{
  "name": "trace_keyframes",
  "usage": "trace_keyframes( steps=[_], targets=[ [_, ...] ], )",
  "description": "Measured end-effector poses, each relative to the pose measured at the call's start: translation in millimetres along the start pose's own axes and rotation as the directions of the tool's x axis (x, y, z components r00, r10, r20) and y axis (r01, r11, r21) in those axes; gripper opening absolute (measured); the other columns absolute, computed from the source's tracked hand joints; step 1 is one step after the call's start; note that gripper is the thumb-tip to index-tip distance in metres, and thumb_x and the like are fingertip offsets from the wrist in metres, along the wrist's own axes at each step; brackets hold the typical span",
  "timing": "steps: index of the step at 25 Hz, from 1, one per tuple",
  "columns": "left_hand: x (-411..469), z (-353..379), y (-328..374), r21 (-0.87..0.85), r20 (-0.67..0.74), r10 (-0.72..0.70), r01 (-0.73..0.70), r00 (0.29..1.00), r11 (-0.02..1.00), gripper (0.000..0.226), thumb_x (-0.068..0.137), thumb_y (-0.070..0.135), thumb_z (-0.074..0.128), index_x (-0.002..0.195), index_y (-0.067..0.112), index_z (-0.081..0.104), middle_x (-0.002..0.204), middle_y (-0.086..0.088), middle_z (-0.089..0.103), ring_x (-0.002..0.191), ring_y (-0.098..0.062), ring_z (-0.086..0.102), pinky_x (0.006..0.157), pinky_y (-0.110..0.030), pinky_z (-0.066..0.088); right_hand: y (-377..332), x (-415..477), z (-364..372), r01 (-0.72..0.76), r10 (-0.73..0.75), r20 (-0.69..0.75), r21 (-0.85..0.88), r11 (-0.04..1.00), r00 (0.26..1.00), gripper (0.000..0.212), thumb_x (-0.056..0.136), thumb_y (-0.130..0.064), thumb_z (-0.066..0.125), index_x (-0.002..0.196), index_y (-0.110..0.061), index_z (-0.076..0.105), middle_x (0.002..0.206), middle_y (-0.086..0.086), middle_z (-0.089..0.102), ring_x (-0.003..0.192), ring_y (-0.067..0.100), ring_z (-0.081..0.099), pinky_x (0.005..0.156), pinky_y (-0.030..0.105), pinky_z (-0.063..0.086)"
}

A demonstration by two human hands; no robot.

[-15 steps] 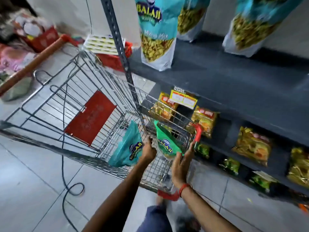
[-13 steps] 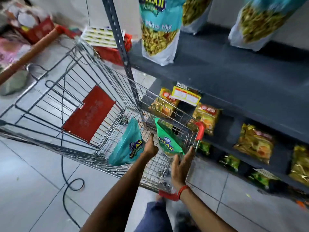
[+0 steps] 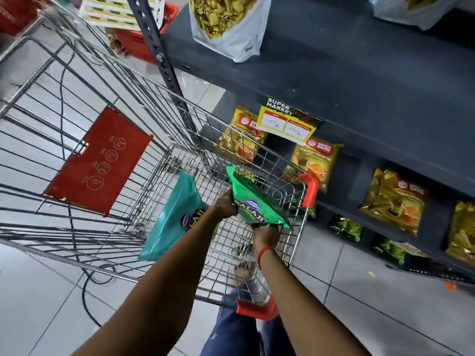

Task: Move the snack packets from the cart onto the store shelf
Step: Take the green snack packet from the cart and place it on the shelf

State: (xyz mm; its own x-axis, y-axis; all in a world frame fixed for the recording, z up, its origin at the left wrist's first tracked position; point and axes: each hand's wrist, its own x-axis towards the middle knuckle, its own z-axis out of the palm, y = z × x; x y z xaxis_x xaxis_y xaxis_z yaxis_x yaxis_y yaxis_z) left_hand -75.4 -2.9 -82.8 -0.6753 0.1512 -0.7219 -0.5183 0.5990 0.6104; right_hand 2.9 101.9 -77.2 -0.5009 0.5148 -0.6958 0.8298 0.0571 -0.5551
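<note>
Green packet (image 3: pixel 253 201) sits clamped between both my hands inside the wire cart (image 3: pixel 144 116), my left hand (image 3: pixel 226 205) gripping its near-left edge and my right hand (image 3: pixel 266 233) closed on it from underneath. A teal packet (image 3: pixel 174 217) leans against the cart's mesh just beside my left wrist. To my right stands the dark shelf (image 3: pixel 359 73).

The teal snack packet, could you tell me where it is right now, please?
In the head view, the teal snack packet stands tilted inside the cart, just left of the left hand and the green packet that both hands hold.
</note>
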Motion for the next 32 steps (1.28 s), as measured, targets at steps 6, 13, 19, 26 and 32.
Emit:
trace_keyframes(
  steps=[6, 13, 19, 26, 32],
  targets=[
    [-49, -18, 20, -0.048, -0.066, 0.141, -0.145, 0.988, 0.988, 0.056, 0.073, -0.016, 0.059, 0.124, -0.001, 0.042, 0.124, -0.024, 0.056, 0.117, -0.035, 0.053, 0.095, -0.031, 0.045, -22, -25, -28, 0.222, -0.223, 0.01, 0.025, 0.975, 0.975, 0.03, 0.074, 0.0, 0.071, 0.102, 0.007, 0.063, 0.11, 0.023, 0.068, 0.103, 0.033, 0.064, 0.085, 0.04, 0.053],
    [-170, -46, 100, -0.045, -0.197, 0.548, -0.566, 0.813, 0.824, 0.05, 0.08, 0.001, 0.064, 0.125, 0.006, 0.044, 0.117, -0.003, 0.06, 0.106, 0.0, 0.056, 0.094, -0.017, 0.046, -81, -78, -154, 0.595, -0.642, 0.097, 0.292, 0.749, 0.76, 0.026, 0.069, -0.017, 0.078, 0.087, -0.018, 0.06, 0.099, 0.011, 0.063, 0.088, 0.024, 0.06, 0.076, 0.028, 0.052],
    [-206, 2, 203, 0.001, -0.229, 0.707, -0.726, 0.669, 0.688, 0.039, 0.082, 0.011, 0.065, 0.117, 0.015, 0.048, 0.12, -0.005, 0.061, 0.11, -0.009, 0.056, 0.088, -0.02, 0.047, -109, -74, -266, 0.728, -0.791, -0.09, 0.463, 0.505, 0.606, 0.03, 0.067, -0.04, 0.076, 0.093, -0.03, 0.064, 0.109, 0.013, 0.066, 0.104, 0.025, 0.061, 0.087, 0.034, 0.05],
    [-181, 132, 317, -0.077, -0.135, 0.792, -0.803, 0.595, 0.591, 0.031, 0.067, 0.04, 0.07, 0.09, 0.031, 0.05, 0.104, -0.018, 0.066, 0.094, -0.027, 0.062, 0.091, -0.054, 0.05, -109, -20, -427, 0.728, -0.776, -0.19, 0.53, 0.435, 0.602, 0.022, 0.08, -0.009, 0.067, 0.098, -0.023, 0.065, 0.089, -0.015, 0.072, 0.086, 0.001, 0.065, 0.074, 0.016, 0.052],
    [-152, 219, 404, -0.101, -0.115, 0.773, -0.781, 0.624, 0.616, 0.043, 0.071, 0.031, 0.07, 0.105, 0.02, 0.044, 0.117, -0.016, 0.063, 0.11, -0.032, 0.06, 0.097, -0.055, 0.047, -115, 39, -528, 0.731, -0.771, -0.228, 0.553, 0.4, 0.595, 0.025, 0.081, -0.01, 0.066, 0.103, -0.021, 0.064, 0.095, -0.013, 0.074, 0.095, 0.006, 0.065, 0.08, 0.018, 0.053]
  ],
)
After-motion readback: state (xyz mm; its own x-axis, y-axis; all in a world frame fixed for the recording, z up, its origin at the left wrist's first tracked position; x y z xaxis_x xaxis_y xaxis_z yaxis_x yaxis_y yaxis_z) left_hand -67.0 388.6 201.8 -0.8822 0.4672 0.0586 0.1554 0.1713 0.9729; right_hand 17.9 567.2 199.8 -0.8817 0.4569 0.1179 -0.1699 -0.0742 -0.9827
